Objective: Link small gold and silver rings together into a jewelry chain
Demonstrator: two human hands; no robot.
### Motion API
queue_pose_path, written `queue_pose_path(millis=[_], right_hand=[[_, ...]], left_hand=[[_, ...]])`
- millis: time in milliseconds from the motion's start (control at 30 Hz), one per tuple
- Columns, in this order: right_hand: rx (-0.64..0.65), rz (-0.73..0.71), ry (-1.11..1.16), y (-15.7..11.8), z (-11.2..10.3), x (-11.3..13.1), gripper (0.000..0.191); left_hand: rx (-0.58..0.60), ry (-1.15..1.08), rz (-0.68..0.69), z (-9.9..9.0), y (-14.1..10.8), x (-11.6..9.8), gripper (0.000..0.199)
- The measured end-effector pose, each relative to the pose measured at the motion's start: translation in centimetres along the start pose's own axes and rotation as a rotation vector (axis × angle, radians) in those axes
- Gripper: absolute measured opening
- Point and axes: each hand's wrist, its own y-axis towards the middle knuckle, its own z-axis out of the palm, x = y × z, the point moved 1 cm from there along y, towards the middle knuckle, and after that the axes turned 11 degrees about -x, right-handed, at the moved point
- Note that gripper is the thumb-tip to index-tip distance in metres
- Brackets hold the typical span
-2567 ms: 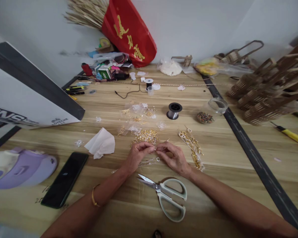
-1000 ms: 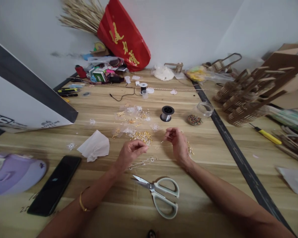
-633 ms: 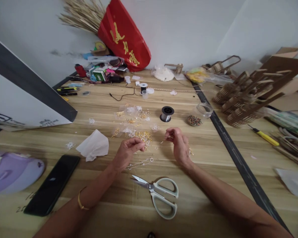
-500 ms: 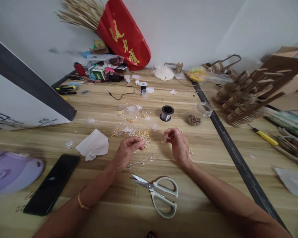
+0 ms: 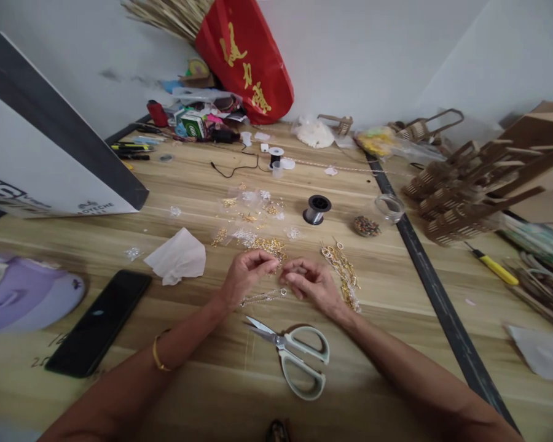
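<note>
My left hand point(image 5: 251, 273) is closed in a pinch at the near edge of a pile of gold and silver beads point(image 5: 270, 247); what it holds is too small to name. Close to its right, my right hand point(image 5: 311, 282) has its fingers curled together, and anything between them is hidden or too tiny to make out. A narrow gap parts the two hands. Under them lies a thin beaded chain point(image 5: 263, 297) with a ring at its end. To the right of my right hand is a bundle of gold and silver chains point(image 5: 345, 273). Scissors point(image 5: 288, 353) lie nearer me, blades slightly parted.
A wire spool point(image 5: 317, 210) and a glass jar point(image 5: 389, 209) stand beyond the hands, near a bag of dark beads point(image 5: 366, 226). Leftward are a white tissue point(image 5: 179, 256), a black phone point(image 5: 99, 322) and a large box point(image 5: 50, 141). Small wooden baskets point(image 5: 461, 190) stand at right.
My right hand has moved left, close to my left hand, uncovering the chain bundle. The gold-coloured piece that showed at its fingertips is no longer visible. The camera view has shifted slightly.
</note>
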Motion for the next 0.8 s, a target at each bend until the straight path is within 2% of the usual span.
queue_pose_path(millis=[300,400,633,733,800], right_hand=[[-0.021,-0.017,-0.088,0.1,-0.1,0.2,0.025],[-0.049,-0.051,-0.071,0.3,-0.5,0.4,0.023],[-0.228,-0.191,0.041,1.0,-1.8,0.8,0.019],[-0.304,-0.19,0.086,1.3,-2.2,0.8,0.02],[-0.306,-0.164,0.137,1.6,-2.3,0.9,0.02]], left_hand=[[0.01,0.035,0.068,0.2,-0.6,0.0,0.014],[0.007,0.015,0.041,0.2,-0.5,0.5,0.017],[0.064,-0.022,-0.03,0.5,-0.3,1.7,0.023],[0.053,-0.037,-0.05,0.6,-0.3,1.9,0.022],[0.04,-0.044,-0.054,0.6,-0.3,2.1,0.021]])
